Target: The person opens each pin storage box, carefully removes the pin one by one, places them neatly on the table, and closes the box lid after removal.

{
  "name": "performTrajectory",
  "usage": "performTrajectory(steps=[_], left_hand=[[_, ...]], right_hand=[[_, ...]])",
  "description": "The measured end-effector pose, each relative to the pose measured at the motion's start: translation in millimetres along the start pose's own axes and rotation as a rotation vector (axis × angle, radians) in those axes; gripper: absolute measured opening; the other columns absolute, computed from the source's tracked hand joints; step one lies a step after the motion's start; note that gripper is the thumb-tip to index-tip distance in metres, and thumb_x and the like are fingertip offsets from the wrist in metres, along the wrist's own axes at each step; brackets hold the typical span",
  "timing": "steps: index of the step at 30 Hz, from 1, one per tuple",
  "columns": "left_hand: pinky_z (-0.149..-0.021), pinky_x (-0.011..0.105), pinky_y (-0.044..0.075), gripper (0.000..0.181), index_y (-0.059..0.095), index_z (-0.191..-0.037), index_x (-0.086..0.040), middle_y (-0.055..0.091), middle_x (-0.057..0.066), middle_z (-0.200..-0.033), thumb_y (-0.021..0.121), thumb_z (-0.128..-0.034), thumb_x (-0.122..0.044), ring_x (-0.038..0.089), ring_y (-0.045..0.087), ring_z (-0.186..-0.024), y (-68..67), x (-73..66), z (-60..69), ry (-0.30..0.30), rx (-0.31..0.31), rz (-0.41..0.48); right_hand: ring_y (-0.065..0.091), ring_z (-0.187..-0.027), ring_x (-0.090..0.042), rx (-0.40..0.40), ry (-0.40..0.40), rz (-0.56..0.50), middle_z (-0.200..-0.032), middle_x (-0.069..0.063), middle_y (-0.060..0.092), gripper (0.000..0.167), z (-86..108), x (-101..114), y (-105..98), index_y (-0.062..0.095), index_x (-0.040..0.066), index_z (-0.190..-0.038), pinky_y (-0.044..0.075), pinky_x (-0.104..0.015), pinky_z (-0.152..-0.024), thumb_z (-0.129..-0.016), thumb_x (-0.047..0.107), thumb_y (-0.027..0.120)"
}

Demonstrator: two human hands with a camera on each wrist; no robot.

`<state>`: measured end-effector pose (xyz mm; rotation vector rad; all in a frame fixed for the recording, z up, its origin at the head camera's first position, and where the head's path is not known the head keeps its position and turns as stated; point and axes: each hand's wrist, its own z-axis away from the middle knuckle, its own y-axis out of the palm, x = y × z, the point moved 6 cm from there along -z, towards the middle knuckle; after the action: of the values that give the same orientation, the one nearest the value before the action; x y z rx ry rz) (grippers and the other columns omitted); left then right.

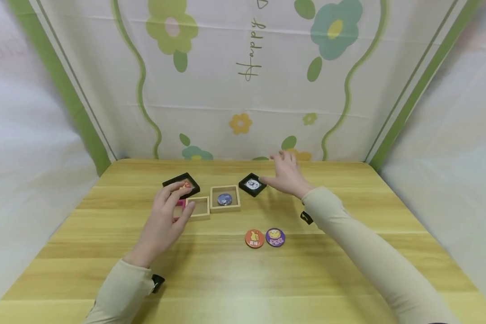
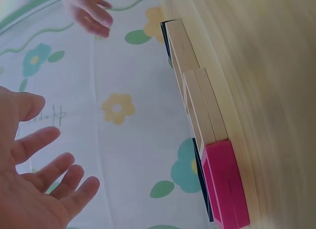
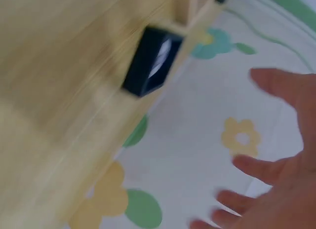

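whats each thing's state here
Left hand: holding nothing
Right hand: holding nothing
Left black box: holds red item
Right black box: holds white badge
Large wooden box: holds blue badge
Small wooden box: open-topped
Pink box: open-topped, partly hidden
Orange badge: face up
Purple badge: face up

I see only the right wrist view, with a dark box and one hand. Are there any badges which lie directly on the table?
Observer: Yes, an orange badge and a purple badge lie side by side.
Operator: Thank you. And where is the left hand?
Observer: In the head view, it partly covers a pink box.
Operator: Is there a badge in some other box?
Observer: Yes, a blue badge lies in the larger wooden box.
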<state>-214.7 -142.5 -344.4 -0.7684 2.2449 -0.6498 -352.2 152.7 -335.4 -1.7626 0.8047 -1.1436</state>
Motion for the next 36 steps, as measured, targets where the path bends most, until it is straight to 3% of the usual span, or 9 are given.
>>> performTrajectory(steps=[3,5,10,15,20,27,30,34,36], left_hand=[[-0.083,0.044,0.054,0.036,0.058,-0.129,-0.001,0.044,0.013,-0.143,0.065,-0.0962,-0.014,0.032,0.036,-0.131,-2.7,0.8,2.8,-0.02,-0.001,0.001],[-0.08,0.043,0.055,0.036,0.058,-0.129,0.0,0.044,0.013,-0.143,0.065,-0.0965,-0.014,0.032,0.036,-0.131,-3.9,1.1,4.0,-0.024,-0.002,0.004],[-0.077,0.043,0.056,0.036,0.058,-0.129,0.001,0.044,0.016,-0.142,0.064,-0.0968,-0.014,0.033,0.036,-0.131,-7.0,2.1,5.7,-0.035,-0.012,0.007],[-0.063,0.036,0.058,0.036,0.058,-0.13,0.001,0.043,0.015,-0.143,0.063,-0.0978,-0.014,0.032,0.036,-0.13,-8.6,3.3,6.3,-0.047,-0.008,0.023],[-0.067,0.035,0.058,0.036,0.058,-0.13,0.0,0.044,0.014,-0.143,0.063,-0.0975,-0.014,0.032,0.037,-0.131,-8.7,5.5,8.4,-0.051,-0.008,0.014],[-0.067,0.032,0.058,0.035,0.058,-0.13,-0.001,0.042,0.014,-0.144,0.062,-0.0986,-0.017,0.032,0.037,-0.13,-7.5,5.9,9.8,-0.089,0.011,0.043],[-0.065,0.032,0.058,0.034,0.059,-0.128,-0.001,0.042,0.014,-0.144,0.062,-0.0987,-0.017,0.033,0.039,-0.129,-7.7,5.8,11.0,-0.106,0.014,0.061],[-0.086,0.043,0.053,0.032,0.061,-0.126,-0.002,0.044,0.013,-0.142,0.063,-0.0984,-0.017,0.032,0.04,-0.13,-6.6,6.0,10.3,-0.105,0.021,0.065],[-0.096,0.049,0.046,0.031,0.062,-0.125,-0.003,0.046,0.012,-0.141,0.062,-0.0987,-0.019,0.031,0.041,-0.129,-5.0,6.2,9.3,-0.103,0.036,0.068]], right_hand=[[0.004,-0.143,-0.045,-0.024,-0.021,0.105,-0.155,-0.028,0.012,0.096,-11.5,-1,2,0.033,-0.001,-0.148,0.006,-0.064,-0.111,-0.08,0.053,0.076],[0.001,-0.144,-0.044,0.003,-0.038,0.156,-0.156,-0.027,0.011,0.102,-18.3,-1,5,0.029,0.0,-0.15,0.003,-0.065,-0.11,-0.079,0.056,0.076],[0.009,-0.143,-0.043,0.177,-0.062,0.233,-0.156,-0.026,0.015,0.109,-34.1,4,23,0.023,0.001,-0.153,0.01,-0.066,-0.11,-0.079,0.063,0.072],[0.015,-0.142,-0.042,0.337,-0.067,0.256,-0.155,-0.025,0.019,0.112,-44.7,10,41,0.021,-0.001,-0.154,0.019,-0.061,-0.111,-0.078,0.063,0.073],[0.02,-0.141,-0.041,0.417,-0.076,0.299,-0.153,-0.027,0.023,0.113,-52.2,10,55,0.021,-0.002,-0.153,0.021,-0.054,-0.113,-0.077,0.064,0.074],[0.026,-0.139,-0.043,0.522,-0.006,0.332,-0.152,-0.03,0.026,0.111,-54.5,12,73,0.019,-0.007,-0.152,0.028,-0.05,-0.111,-0.081,0.06,0.073],[0.039,-0.131,-0.039,0.549,0.006,0.331,-0.146,-0.027,0.036,0.104,-54.5,15,80,0.026,-0.007,-0.149,0.035,-0.047,-0.107,-0.081,0.056,0.075],[0.053,-0.114,-0.03,0.552,0.034,0.269,-0.133,-0.02,0.05,0.09,-57.7,12,87,0.034,-0.004,-0.146,0.044,-0.042,-0.096,-0.083,0.043,0.078],[0.054,-0.114,-0.03,0.546,0.043,0.238,-0.133,-0.019,0.052,0.089,-59.9,9,89,0.033,-0.004,-0.147,0.044,-0.041,-0.096,-0.083,0.038,0.078]])
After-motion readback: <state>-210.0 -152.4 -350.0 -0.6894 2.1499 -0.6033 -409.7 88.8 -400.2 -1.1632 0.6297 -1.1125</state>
